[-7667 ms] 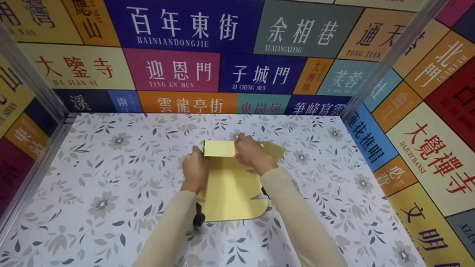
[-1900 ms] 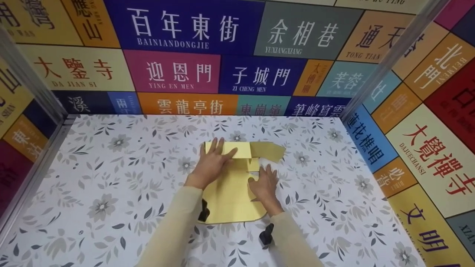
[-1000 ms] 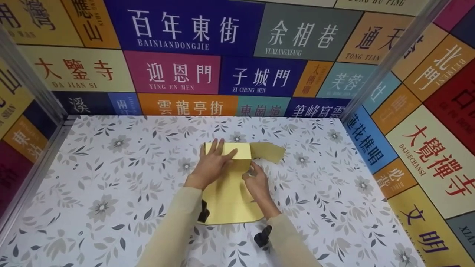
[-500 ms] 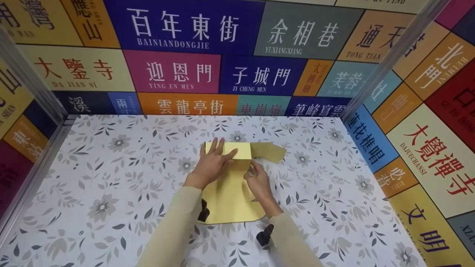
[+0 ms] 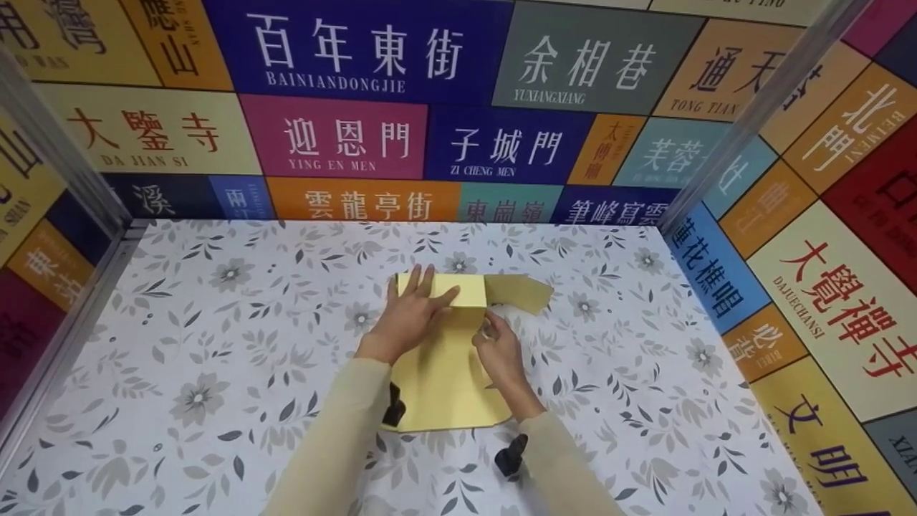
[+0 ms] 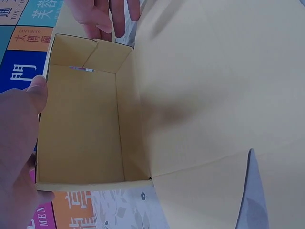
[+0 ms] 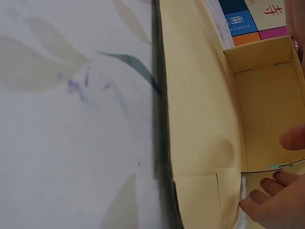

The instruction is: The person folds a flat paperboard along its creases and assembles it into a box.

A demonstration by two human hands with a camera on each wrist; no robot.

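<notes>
A yellow cardboard box (image 5: 444, 390), partly folded, lies in the middle of the table. Its far end stands up as a small open compartment (image 6: 81, 119), whose inside shows in both wrist views. My left hand (image 5: 405, 319) rests with spread, straight fingers on the raised panel (image 5: 469, 290). At the near right corner of that end, my right hand (image 5: 499, 351) has curled fingers. The right wrist view shows its thumb inside the side wall and its other fingers outside, pinching it. A loose side flap (image 5: 523, 292) sticks out at the back right.
The table (image 5: 200, 322) has a white cloth with grey flowers and leaves. Walls of coloured signs (image 5: 358, 54) stand behind and at both sides. A black strap end (image 5: 510, 456) hangs below the right wrist.
My left hand went from the box's left edge onto the raised panel. My right hand left that panel for the near right corner and curled there. In the last half second little has changed.
</notes>
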